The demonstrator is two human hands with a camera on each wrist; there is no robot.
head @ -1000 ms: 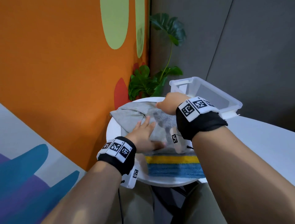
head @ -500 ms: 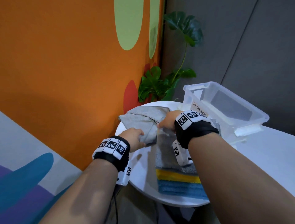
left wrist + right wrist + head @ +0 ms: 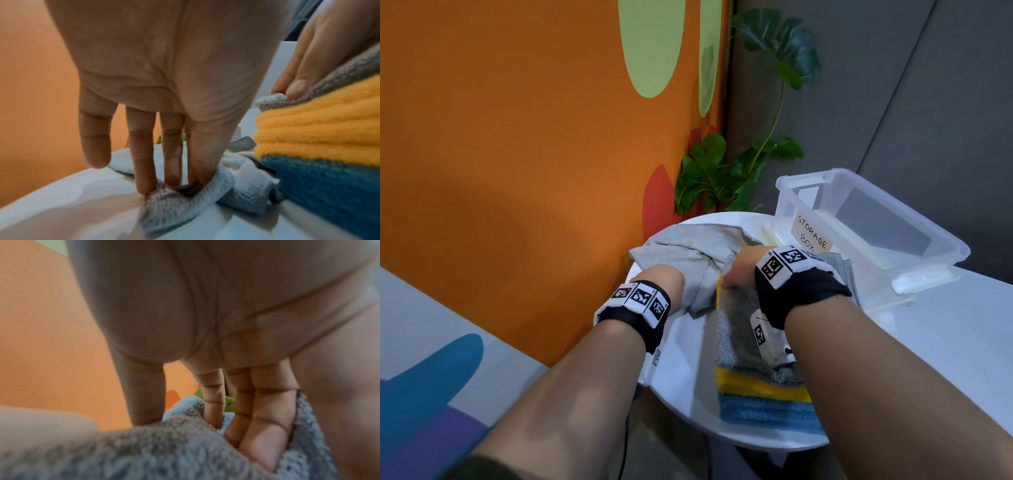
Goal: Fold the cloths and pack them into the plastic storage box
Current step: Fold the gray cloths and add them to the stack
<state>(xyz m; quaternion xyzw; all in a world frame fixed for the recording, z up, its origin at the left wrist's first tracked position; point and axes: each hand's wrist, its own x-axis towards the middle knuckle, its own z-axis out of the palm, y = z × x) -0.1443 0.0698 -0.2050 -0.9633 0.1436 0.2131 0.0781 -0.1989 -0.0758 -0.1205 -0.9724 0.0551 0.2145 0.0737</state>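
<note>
A loose light grey cloth (image 3: 688, 251) lies crumpled at the far left of the round white table (image 3: 681, 363). My left hand (image 3: 664, 284) pinches its near edge (image 3: 185, 196) between thumb and fingers. Beside it is a folded stack: a darker grey cloth (image 3: 739, 335) on top, a yellow cloth (image 3: 760, 385) below it, and a blue cloth (image 3: 767, 413) at the bottom. My right hand (image 3: 743, 270) grips the far left corner of the darker grey cloth (image 3: 123, 451), thumb on top and fingers tucked under. The clear storage box (image 3: 914, 260) stands at the back right.
An orange wall (image 3: 517, 171) runs close along the table's left side. A leafy green plant (image 3: 726, 174) stands behind the table in the corner. A second white tabletop (image 3: 945, 342) extends to the right. The box's label (image 3: 811, 236) reads STORAGE BOX.
My left hand, flat on the light grey cloth a second ago, has curled and now pinches its edge. My right hand has drawn back from the far side to the stack's corner.
</note>
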